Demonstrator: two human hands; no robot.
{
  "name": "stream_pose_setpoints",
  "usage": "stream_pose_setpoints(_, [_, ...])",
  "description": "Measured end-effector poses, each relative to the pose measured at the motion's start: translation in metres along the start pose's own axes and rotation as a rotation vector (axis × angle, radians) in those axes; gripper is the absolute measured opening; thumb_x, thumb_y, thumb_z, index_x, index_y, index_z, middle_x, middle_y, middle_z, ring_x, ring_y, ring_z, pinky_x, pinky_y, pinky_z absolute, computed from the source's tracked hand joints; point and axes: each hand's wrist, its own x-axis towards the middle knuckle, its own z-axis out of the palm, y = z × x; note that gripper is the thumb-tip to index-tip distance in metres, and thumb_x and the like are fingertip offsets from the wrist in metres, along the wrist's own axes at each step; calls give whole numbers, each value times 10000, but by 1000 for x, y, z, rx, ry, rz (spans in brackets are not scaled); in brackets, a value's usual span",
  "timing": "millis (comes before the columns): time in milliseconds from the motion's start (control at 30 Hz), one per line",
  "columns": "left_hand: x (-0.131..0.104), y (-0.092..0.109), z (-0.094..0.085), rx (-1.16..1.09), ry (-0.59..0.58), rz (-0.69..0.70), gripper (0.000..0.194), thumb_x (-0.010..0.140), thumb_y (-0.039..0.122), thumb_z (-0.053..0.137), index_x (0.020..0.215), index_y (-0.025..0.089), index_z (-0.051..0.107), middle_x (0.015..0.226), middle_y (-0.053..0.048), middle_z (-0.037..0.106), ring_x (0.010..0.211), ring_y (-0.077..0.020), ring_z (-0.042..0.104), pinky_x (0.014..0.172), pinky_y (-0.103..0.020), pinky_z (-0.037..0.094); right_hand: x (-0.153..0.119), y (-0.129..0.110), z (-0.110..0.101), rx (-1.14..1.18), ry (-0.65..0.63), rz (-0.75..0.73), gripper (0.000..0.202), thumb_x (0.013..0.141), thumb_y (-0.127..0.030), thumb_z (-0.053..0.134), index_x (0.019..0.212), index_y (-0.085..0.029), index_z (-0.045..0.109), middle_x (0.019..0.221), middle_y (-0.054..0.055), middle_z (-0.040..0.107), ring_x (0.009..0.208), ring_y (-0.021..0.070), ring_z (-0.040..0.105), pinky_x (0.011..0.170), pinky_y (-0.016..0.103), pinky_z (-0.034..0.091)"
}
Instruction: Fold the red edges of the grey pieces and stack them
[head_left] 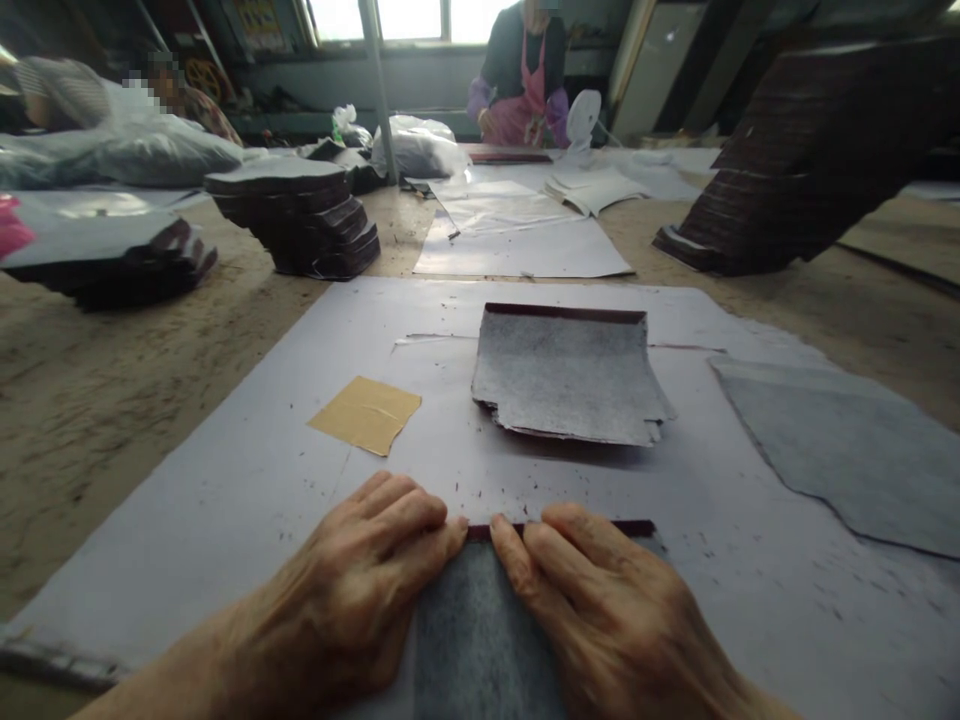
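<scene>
1. Both hands lay at 6 o'clock, closest to the camera: the left hand (352, 590) and right hand (600, 610) pressed flat on a grey sheet (480, 640), fingertips nearly meeting at its dark folded top edge (480, 531).
2. Fingers of each hand were close together and bent down onto the fold, pinning the sheet rather than gripping it; nothing was held off the surface.
3. That sheet rested on a large white backing paper (225, 520) spread over the worktable (90, 400).
4. At 12 o'clock from the hands lay a second grey piece (566, 375) with the same dark folded edge, its near side curling up; a tan square (365, 413) sat at 11 o'clock, and another grey sheet (855, 460) at 2 o'clock.
5. Farther off, dark stacks (300, 215) stood at 10 o'clock and a leaning pile (810, 160) at 1 o'clock; another person (521, 75) worked at the far side.
6. Judging by the pose, the fold was being creased down; the next move would seem to call for even pressure run outward along the edge toward both corners.
</scene>
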Motion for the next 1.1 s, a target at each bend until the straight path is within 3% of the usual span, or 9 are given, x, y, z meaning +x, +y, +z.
stream_pose_setpoints(200, [2,2,3,53,-8,38,284,737,4,374,968,49,534,777,-104,534,737,-187,499,628,-334,455,14,-7,1,-99,-18,-46,355,817,-29,296,792,-80,646,745,92,594,706,198,521,602,325,447])
stream_pose_setpoints(300, [4,1,2,40,-27,26,239,757,22,361,900,62,548,715,-81,516,665,-166,478,582,-315,431,19,-6,7,32,-25,-72,308,787,-33,334,779,-70,640,702,94,566,665,188,484,570,319,431])
stream_pose_setpoints(400, [4,-1,-5,-11,-14,-4,292,757,31,358,961,80,560,756,-77,530,668,-156,481,594,-315,427,18,-1,13,191,-59,-67,283,783,-44,347,826,-38,626,714,108,544,660,178,451,571,312,431])
stream_pose_setpoints(500, [-1,0,-10,-55,38,-131,379,760,12,363,1065,127,556,891,-83,547,776,-151,515,659,-301,448,16,3,15,284,-62,-28,280,787,-52,337,835,-39,613,743,118,534,696,186,447,605,327,442])
stream_pose_setpoints(600, [-13,9,-5,-5,137,-148,307,791,66,375,1007,137,581,856,-80,575,742,-146,529,611,-281,456,16,4,15,355,-53,44,263,780,-42,335,786,-84,594,727,97,515,692,178,442,615,326,441])
stream_pose_setpoints(700, [-24,23,6,146,225,-91,259,801,92,383,935,117,604,832,-94,608,727,-170,542,613,-314,465,17,4,14,405,-79,99,295,765,-28,348,942,-91,576,782,90,522,732,173,454,651,330,456])
stream_pose_setpoints(800, [-30,32,11,252,157,-125,259,772,58,438,956,94,617,916,-110,626,834,-203,554,708,-351,480,18,5,14,405,-148,73,365,769,-42,355,1087,-83,530,832,97,525,766,173,467,662,324,475])
stream_pose_setpoints(900, [-30,34,11,206,101,-166,274,749,48,480,987,82,611,939,-108,631,857,-203,548,736,-355,480,18,6,14,351,-179,22,374,790,-78,357,1126,-79,521,848,105,523,770,180,469,673,345,482])
stream_pose_setpoints(1100, [-32,29,21,152,294,-134,247,777,71,445,952,90,619,881,-94,618,782,-186,526,673,-345,441,19,7,13,343,-188,41,382,791,-53,378,1131,-118,541,814,77,483,729,151,454,636,296,464])
